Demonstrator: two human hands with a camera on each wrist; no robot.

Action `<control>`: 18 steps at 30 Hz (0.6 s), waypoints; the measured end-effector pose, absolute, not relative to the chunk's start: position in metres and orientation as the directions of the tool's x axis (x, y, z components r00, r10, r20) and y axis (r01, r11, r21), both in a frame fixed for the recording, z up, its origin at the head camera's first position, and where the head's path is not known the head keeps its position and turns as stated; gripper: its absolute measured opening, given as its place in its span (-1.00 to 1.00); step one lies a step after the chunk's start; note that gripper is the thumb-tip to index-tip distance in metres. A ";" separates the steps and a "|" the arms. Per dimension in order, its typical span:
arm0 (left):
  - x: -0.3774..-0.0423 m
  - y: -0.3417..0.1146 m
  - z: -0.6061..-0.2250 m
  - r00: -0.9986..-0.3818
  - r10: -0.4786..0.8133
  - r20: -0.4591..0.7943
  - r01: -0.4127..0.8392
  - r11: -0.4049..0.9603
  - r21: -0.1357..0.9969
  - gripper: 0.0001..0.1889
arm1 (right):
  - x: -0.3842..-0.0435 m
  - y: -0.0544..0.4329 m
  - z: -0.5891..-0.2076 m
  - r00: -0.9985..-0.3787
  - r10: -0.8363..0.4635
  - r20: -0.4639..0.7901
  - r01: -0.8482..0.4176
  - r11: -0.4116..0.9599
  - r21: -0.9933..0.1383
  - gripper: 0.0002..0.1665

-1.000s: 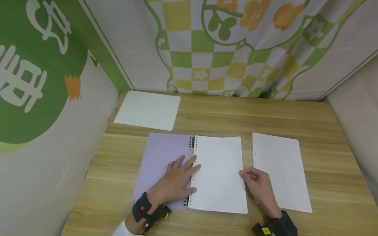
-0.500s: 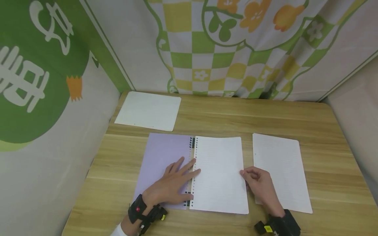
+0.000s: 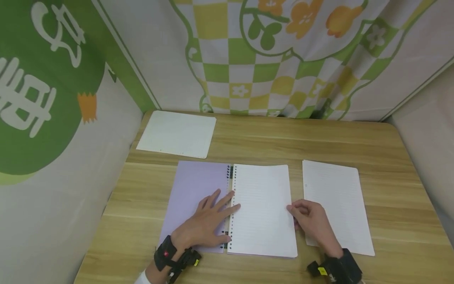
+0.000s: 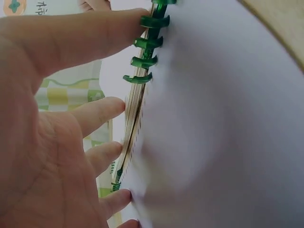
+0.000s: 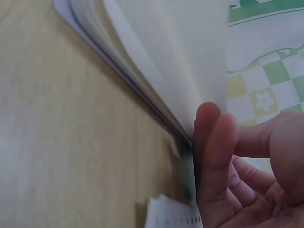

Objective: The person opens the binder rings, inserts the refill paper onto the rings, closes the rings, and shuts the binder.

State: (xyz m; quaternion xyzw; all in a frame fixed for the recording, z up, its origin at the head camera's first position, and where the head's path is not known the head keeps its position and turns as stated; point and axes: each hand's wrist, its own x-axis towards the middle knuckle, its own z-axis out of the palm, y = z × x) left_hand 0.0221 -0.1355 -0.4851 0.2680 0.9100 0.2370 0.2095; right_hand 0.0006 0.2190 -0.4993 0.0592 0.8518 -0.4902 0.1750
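Note:
A loose-leaf ring notebook (image 3: pixel 262 228) lies spread out, its lilac cover (image 3: pixel 198 179) on the left and lined pages on the right. My left hand (image 3: pixel 205 227) rests across the binding with spread, straight fingers, fingertips on the pages' punched edge. In the left wrist view the green binder rings (image 4: pixel 148 42) show beside my thumb (image 4: pixel 90 35). My right hand (image 3: pixel 313 221) pinches the outer edge of the pages between thumb and curled fingers. The right wrist view has the page (image 5: pixel 190 52) curving up from the stack to those fingertips (image 5: pixel 223 130).
A loose lined sheet (image 3: pixel 337 205) lies right of the notebook, partly under my right hand and wrist. Another pale sheet (image 3: pixel 177 134) lies at the table's back left. Behind the wooden table (image 3: pixel 301 138) hangs a green and yellow checked curtain (image 3: pixel 255 71).
My left hand has slid slightly down along the binding toward the notebook's near end. The right hand stays at the page edge, almost still.

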 end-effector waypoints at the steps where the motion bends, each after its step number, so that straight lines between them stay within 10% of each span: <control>1: 0.022 -0.135 -0.485 -0.769 0.586 -0.255 0.387 0.744 0.544 -0.08 | 0.000 0.221 -0.499 -0.933 -0.073 -0.353 0.269 0.510 -0.817 -0.72; 18: -0.007 -0.083 -0.459 -0.770 0.607 -0.197 0.500 0.766 0.404 -0.42 | 0.002 0.324 -0.482 -0.992 0.079 -0.101 0.124 0.797 -0.591 -0.53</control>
